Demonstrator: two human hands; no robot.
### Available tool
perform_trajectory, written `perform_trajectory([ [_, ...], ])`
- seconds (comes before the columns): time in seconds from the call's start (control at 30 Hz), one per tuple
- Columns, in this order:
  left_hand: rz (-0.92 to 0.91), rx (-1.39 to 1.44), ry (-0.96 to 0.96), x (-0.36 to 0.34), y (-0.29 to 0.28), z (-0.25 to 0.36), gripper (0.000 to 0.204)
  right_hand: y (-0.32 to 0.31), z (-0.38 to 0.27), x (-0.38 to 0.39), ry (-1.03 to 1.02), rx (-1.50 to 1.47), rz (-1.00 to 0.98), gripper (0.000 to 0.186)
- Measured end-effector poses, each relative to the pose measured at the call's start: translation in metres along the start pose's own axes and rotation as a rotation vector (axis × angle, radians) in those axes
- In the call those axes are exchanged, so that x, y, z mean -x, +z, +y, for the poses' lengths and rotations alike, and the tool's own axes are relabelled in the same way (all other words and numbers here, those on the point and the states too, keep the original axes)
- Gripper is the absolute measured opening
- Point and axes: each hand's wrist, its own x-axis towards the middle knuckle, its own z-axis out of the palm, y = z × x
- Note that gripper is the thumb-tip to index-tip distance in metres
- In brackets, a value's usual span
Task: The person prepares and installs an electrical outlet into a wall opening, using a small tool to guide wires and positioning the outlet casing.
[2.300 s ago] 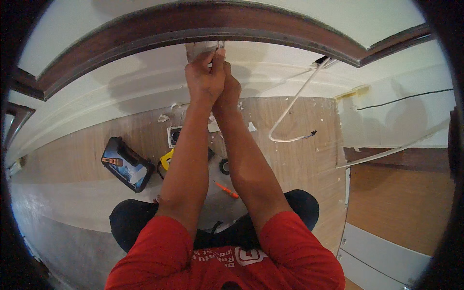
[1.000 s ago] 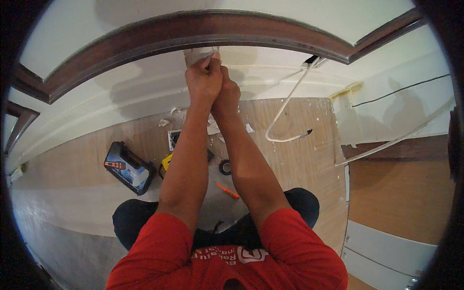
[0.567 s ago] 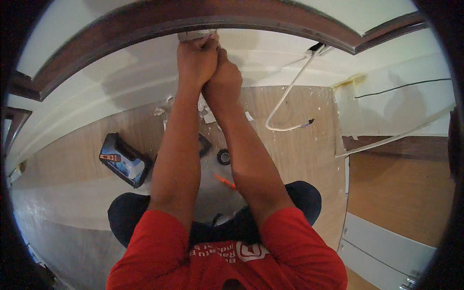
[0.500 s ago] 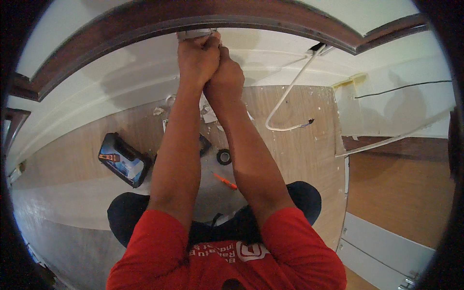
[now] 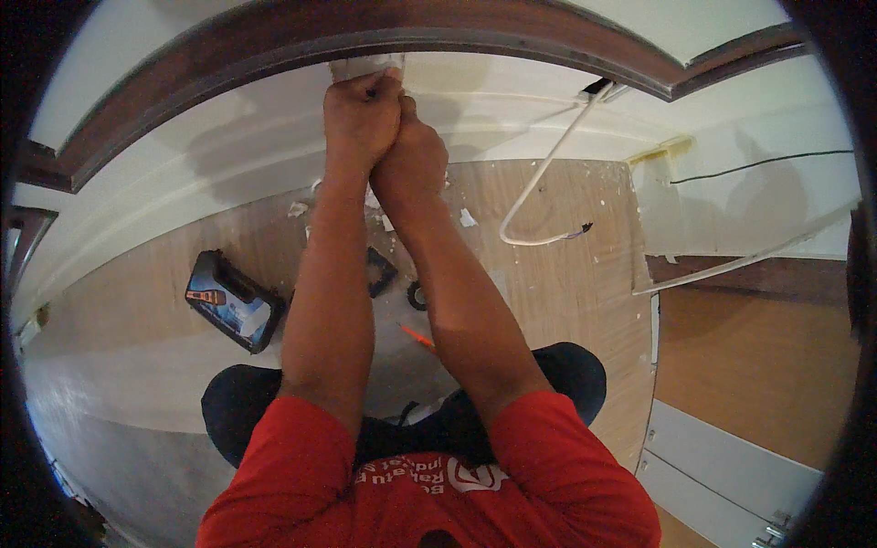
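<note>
Both my arms reach out to the pale wall below a dark wooden trim. My left hand (image 5: 359, 123) is closed, its fingers curled at the lower edge of a light rectangular fitting or recess (image 5: 365, 66) in the wall. My right hand (image 5: 411, 157) is closed too and pressed against the left one from the right. Whatever the fingers pinch is hidden behind the hands; only a small dark spot shows between the left fingers.
On the floor lie a black case with a blue label (image 5: 233, 301), an orange screwdriver-like tool (image 5: 417, 336), a black tape roll (image 5: 417, 295), a black object (image 5: 379, 272) and scattered white scraps (image 5: 468, 217). A white cable (image 5: 539, 183) hangs from a wall hole at right, its end stripped.
Both hands have shifted slightly left and toward me, still together at the wall. More of the light fitting and the black object on the floor shows now.
</note>
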Motion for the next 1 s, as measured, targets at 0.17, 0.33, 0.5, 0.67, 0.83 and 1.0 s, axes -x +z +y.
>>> perform_trajectory([
  [0.17,-0.034,0.010,-0.014,-0.001,-0.005,0.003,0.031,0.000,-0.003,-0.001,-0.009,0.001,-0.017,0.039],
  [0.33,-0.118,-0.018,-0.021,-0.010,-0.009,-0.005,0.031,-0.004,-0.008,-0.001,0.005,-0.017,-0.033,0.037],
  [0.5,-0.087,-0.063,0.067,-0.016,-0.010,-0.012,0.031,-0.009,-0.017,-0.003,0.029,-0.062,-0.055,0.032],
  [0.67,-0.027,-0.175,0.279,-0.021,-0.007,-0.018,0.033,-0.009,-0.016,-0.008,0.005,-0.060,-0.051,0.030],
  [0.83,-0.076,-0.234,0.346,-0.023,-0.005,-0.014,0.036,-0.020,-0.017,-0.015,0.024,0.092,-0.119,0.030],
  [1.0,-0.174,-0.341,0.182,-0.029,-0.002,-0.025,0.039,-0.027,-0.025,-0.010,0.051,0.080,-0.141,0.028],
])
